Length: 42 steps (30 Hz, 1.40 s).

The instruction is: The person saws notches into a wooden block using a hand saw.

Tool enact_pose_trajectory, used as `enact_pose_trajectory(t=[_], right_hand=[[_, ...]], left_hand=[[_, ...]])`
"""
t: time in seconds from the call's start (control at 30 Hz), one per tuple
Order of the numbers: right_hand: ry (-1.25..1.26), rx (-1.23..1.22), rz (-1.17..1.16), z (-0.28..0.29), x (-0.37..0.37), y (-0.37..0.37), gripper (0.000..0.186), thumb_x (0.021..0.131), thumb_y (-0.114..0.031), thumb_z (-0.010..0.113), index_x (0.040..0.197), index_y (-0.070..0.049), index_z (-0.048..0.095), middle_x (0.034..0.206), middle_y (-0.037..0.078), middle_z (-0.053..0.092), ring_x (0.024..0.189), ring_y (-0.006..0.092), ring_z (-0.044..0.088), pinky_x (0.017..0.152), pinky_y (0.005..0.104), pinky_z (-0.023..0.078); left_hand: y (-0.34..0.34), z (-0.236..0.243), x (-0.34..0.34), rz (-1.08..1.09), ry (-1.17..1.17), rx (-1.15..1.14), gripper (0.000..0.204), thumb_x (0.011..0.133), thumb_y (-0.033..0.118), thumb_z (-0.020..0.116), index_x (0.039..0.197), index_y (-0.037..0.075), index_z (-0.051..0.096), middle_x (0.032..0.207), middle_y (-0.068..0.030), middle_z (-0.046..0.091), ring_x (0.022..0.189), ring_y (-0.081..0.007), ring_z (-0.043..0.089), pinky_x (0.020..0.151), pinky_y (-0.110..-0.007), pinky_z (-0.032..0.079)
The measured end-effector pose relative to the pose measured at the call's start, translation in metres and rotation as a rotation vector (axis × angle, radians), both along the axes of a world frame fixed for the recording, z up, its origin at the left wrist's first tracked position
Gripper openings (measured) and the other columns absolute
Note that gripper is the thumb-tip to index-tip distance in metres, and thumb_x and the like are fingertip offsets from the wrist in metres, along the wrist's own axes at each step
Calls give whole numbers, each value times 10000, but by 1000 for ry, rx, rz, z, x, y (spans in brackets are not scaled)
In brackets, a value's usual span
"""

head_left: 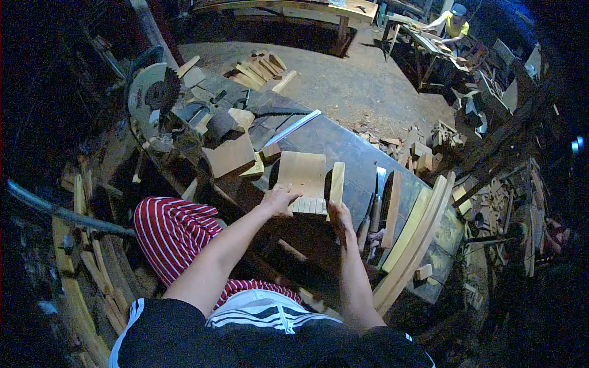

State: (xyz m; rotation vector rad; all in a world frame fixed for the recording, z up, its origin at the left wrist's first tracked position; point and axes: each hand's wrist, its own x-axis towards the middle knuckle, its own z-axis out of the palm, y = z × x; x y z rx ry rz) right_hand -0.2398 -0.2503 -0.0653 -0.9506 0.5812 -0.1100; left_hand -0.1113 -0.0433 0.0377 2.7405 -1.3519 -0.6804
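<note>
A row of pale curved wooden pieces point(302, 173) stands side by side on the near edge of the dark worktable point(343, 147), the near ends lined up. At the row's near left corner my left hand point(281, 200) is closed on it, fingers reaching over the top. My right hand point(340, 216) grips the near end of a single wooden piece point(337, 179), which is held upright just right of the row with a dark gap between. The palm side of each hand is hidden.
A circular saw blade point(150, 98) is at the far left, near another curved wood block point(229, 156). A white strip point(291, 129) lies on the worktable. Long curved boards point(414, 239) and a handsaw point(377, 199) are on the right. Across the floor, a person point(456, 27) works at a bench.
</note>
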Motion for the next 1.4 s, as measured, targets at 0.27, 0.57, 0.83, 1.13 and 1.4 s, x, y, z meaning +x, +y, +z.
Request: enact_pose_trajectory(t=[0.27, 0.57, 0.83, 1.13, 1.4], right_hand=[[50, -232, -16, 2, -13, 12, 357, 816, -291, 665, 1038, -29, 569, 831, 14, 602, 713, 103, 557, 624, 257, 453], [191, -712, -286, 41, -85, 57, 414, 865, -364, 565, 1089, -20, 511, 920, 167, 624, 837, 297, 603, 768, 389, 457], [360, -768, -246, 91, -110, 82, 422, 895, -376, 511, 1113, -16, 478, 868, 124, 575, 807, 217, 556, 755, 352, 436], [403, -991, -177, 108, -95, 103, 412, 900, -331, 520, 1200, -74, 403, 899, 262, 613, 828, 440, 608, 676, 474, 481], [332, -1085, -257, 112, -97, 104, 427, 878, -263, 572, 1231, -105, 390, 944, 257, 614, 837, 447, 605, 666, 497, 492]], left_hand=[[19, -2, -4, -14, -81, -179, 786, 597, 333, 803, 1290, 215, 453, 1353, -88, 408, 1199, -328, 386, 944, -437, 435], [7, -3, -13, -132, -318, -263, 715, 564, 363, 810, 1195, 179, 527, 1013, -98, 499, 984, -269, 479, 794, -397, 401], [-2, 5, -6, -204, -314, -280, 734, 604, 420, 781, 1209, 146, 468, 1020, -105, 505, 1004, -280, 481, 819, -392, 410], [-2, -2, -12, -122, -267, -310, 909, 616, 661, 655, 1319, 143, 401, 1113, -146, 494, 1056, -328, 466, 875, -457, 373], [-15, -5, -33, -75, -223, -541, 495, 802, 446, 612, 1216, 182, 546, 1053, -109, 496, 981, -293, 476, 823, -408, 426]])
